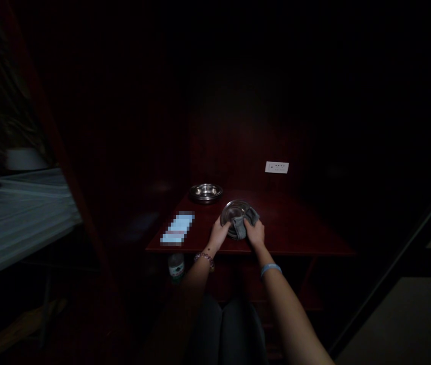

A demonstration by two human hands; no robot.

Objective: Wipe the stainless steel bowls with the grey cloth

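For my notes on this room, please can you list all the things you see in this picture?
table: one, dark red, centre
steel bowl: one, silver, far end of table
tilted steel bowl: one, silver, in the hands
grey cloth: one, grey, on tilted bowl
blurred item: one, blue-white, table's left
wall socket: one, white, back wall
bottle: one, clear, below table edge
plastic trays: stacked, clear, far left
left hand: one, on tilted bowl
right hand: one, on cloth
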